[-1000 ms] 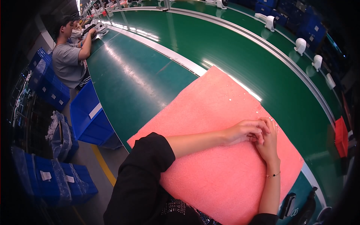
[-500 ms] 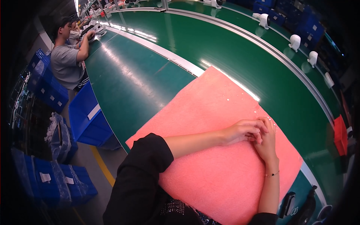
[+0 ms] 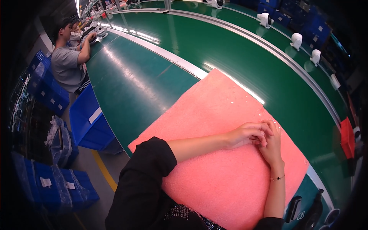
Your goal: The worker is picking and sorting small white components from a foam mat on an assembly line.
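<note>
No writing can be read. A white label (image 3: 95, 114) sits on the blue bin (image 3: 86, 132) at 9 o'clock, and white slips show on the wrapped blue boxes (image 3: 57, 188) at 8 o'clock, all too small or blurred to make out. The pink mat (image 3: 214, 119) spreads from the centre of the view down to 6 o'clock, laid askew on the green table (image 3: 136, 103), one corner pointing to 1 o'clock over the pale rail (image 3: 180, 61) along the conveyor (image 3: 264, 73). It looks soft and fuzzy, flat and four-cornered, with bright specks near its upper right edge.

The person's left hand (image 3: 249, 133) and right hand (image 3: 273, 147) meet above the mat toward 4 o'clock. The left grip is loosely bent, its fingers touching the right hand; the right fingers are bent and partly covered. Whether either grip is fully closed, or pinches anything, one cannot tell. A thin bracelet (image 3: 278, 178) circles the right wrist. White rounded units (image 3: 296, 41) stand at 2 o'clock, beyond the conveyor's metal divider.
</note>
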A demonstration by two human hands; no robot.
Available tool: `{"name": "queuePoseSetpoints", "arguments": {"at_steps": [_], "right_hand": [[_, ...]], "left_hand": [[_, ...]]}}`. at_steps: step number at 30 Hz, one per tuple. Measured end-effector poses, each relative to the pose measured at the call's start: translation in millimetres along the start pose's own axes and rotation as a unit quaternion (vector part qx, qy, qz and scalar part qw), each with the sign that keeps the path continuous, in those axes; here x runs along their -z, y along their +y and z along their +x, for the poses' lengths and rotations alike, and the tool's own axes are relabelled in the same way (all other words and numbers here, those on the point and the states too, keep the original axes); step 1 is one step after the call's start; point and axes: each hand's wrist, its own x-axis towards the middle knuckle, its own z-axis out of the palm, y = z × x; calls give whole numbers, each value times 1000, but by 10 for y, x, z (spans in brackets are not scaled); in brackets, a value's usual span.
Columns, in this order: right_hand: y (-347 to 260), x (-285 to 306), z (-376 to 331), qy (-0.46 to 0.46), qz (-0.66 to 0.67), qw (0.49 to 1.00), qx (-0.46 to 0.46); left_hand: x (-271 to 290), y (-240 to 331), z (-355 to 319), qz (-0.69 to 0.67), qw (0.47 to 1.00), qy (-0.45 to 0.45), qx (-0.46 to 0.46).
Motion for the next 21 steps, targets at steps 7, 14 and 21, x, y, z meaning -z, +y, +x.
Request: {"name": "queuePoseSetpoints", "arguments": {"at_steps": [7, 14, 21], "right_hand": [[-20, -8, 0, -1, 29, 999, -17], [-17, 0, -1, 0, 18, 1000, -12], [-11, -11, -3, 0, 12, 1000, -7]], "left_hand": [[-51, 24, -16, 0, 1000, 22, -11], [-41, 20, -9, -4, 1000, 16, -5], [-15, 9, -15, 0, 1000, 15, -1]]}}
